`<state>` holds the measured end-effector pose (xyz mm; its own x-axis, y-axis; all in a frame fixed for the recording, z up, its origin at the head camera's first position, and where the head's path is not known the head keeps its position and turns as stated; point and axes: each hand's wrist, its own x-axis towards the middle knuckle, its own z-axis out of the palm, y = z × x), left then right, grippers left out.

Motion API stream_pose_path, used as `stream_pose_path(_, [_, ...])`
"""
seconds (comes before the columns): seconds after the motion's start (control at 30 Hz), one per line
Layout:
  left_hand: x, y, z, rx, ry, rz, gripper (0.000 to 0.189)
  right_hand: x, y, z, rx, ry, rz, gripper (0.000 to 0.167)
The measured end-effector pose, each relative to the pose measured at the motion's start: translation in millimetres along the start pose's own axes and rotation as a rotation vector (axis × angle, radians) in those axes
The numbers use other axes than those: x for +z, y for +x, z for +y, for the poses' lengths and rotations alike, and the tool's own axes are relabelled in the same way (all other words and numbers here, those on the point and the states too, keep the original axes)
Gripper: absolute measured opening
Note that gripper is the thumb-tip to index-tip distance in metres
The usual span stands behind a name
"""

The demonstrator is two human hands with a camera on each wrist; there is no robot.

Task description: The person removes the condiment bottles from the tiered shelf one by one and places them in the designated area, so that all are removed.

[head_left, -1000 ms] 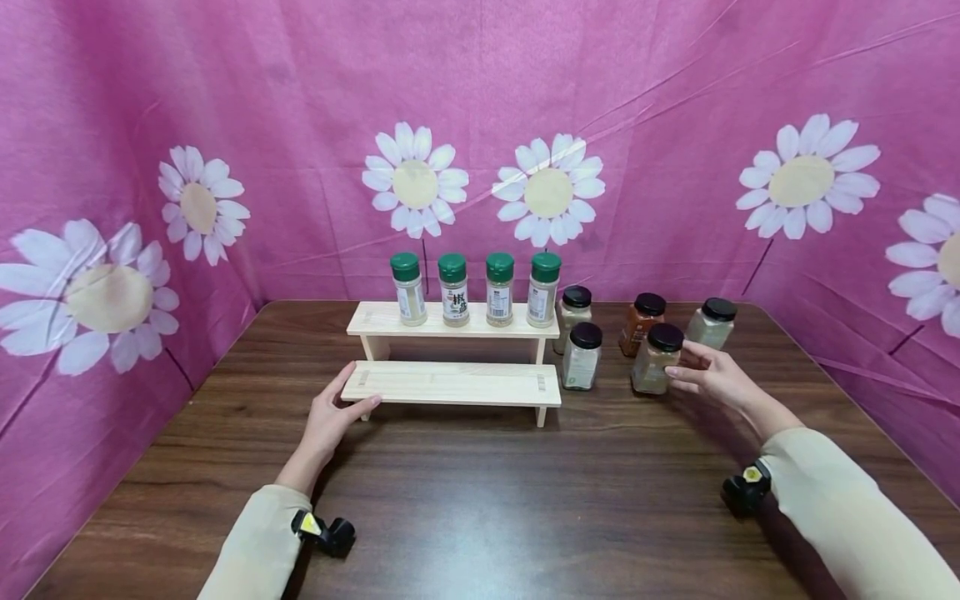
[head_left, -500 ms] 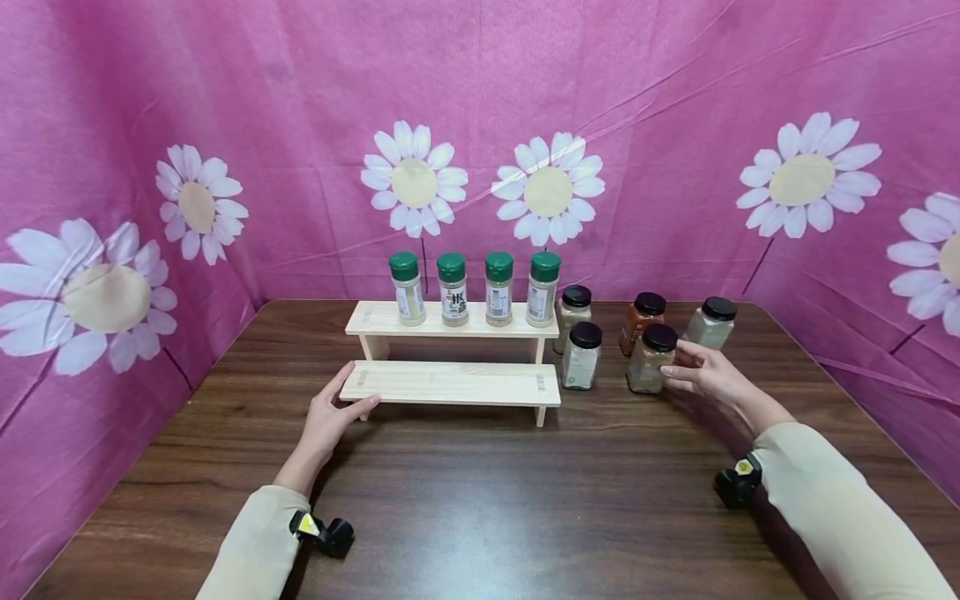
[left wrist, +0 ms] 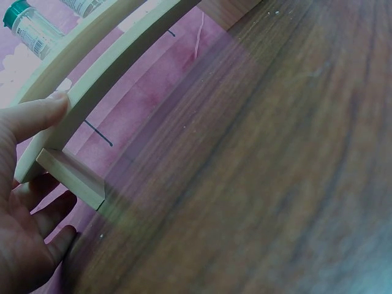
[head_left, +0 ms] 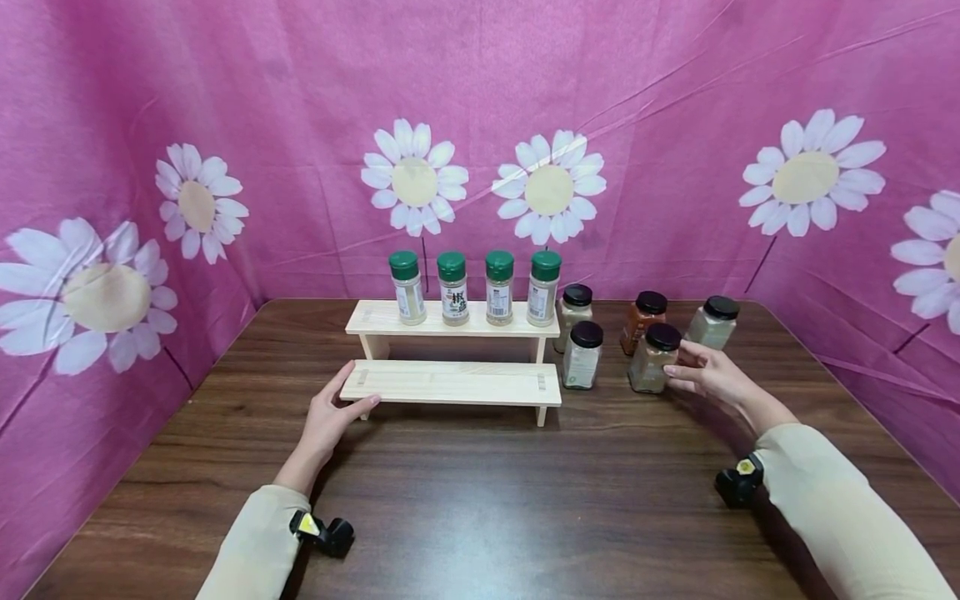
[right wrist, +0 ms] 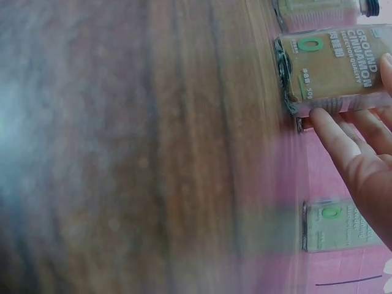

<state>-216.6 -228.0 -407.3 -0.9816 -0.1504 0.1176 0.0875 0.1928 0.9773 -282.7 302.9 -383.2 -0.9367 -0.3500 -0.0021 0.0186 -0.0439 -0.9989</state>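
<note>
A two-tier wooden rack stands on the table. My left hand holds the left end of its lower shelf, the thumb on the shelf's front edge and the other fingers around the end. At the right, my right hand grips a square glass jar of ground cinnamon with a black lid. Its thumb lies over the label, while other fingers are at the jar's side and partly hidden. The jar is upright, on or very near the table.
Several green-capped shakers line the upper shelf. Between rack and cinnamon stand a pale jar and another behind it. A red-brown spice jar and a pale green jar stand behind. A pink flowered cloth surrounds the table.
My right hand and the cinnamon jar have shifted slightly left compared with one second ago. The left hand stays on the rack, and the rack has not visibly moved.
</note>
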Motion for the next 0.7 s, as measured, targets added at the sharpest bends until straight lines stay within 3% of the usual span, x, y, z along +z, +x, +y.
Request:
stream_pose_path(0.4, [0.1, 0.0, 0.7, -0.013, -0.023, -0.02, 0.074, -3.4, -2.0, 0.8, -0.028, 0.092, -0.029, 0.08])
stream_pose_path(0.7, [0.1, 0.6, 1.0, -0.021, -0.023, -0.014, 0.074, -2.9, -1.4, -1.6, 0.02, 0.027, -0.003, 0.079])
